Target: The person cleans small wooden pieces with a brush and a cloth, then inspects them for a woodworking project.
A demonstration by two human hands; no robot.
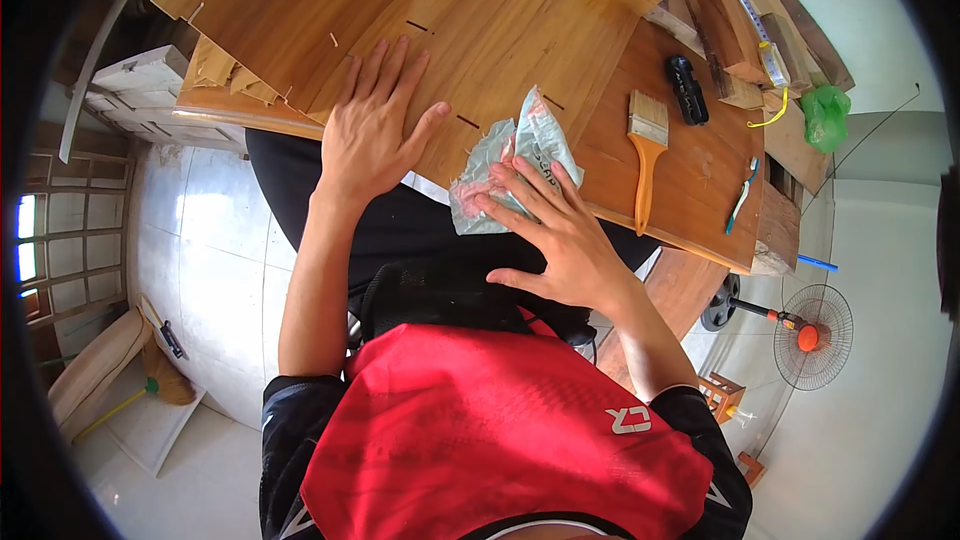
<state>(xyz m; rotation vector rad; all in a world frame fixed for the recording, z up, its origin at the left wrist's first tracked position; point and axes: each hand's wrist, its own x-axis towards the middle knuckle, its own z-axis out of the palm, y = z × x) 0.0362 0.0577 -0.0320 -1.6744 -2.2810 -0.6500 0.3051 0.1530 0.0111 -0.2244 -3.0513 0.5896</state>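
My left hand (pixel 375 135) lies flat on a wooden panel (pixel 480 30), fingers stretched forward and thumb out to the side. The panel has small dark slots, and a raised curved wooden piece (pixel 270 0) stands along its left side. My right hand (pixel 565 240) rests with spread fingers on a crumpled pale green sheet (pixel 490 155) with pink patches and dark print. One corner of that sheet points up, and its lower part overlaps the panel's near edge. The thumb of this hand is held apart from the sheet.
Right of the panel, the table (pixel 690 180) carries a paintbrush (pixel 648 145), a black object (pixel 686 90) and a toothbrush (pixel 742 195). Beyond them are wooden pieces (pixel 715 10), a tape measure (pixel 772 65) and a green plastic bag (pixel 826 118). A fan (pixel 812 338) stands at right.
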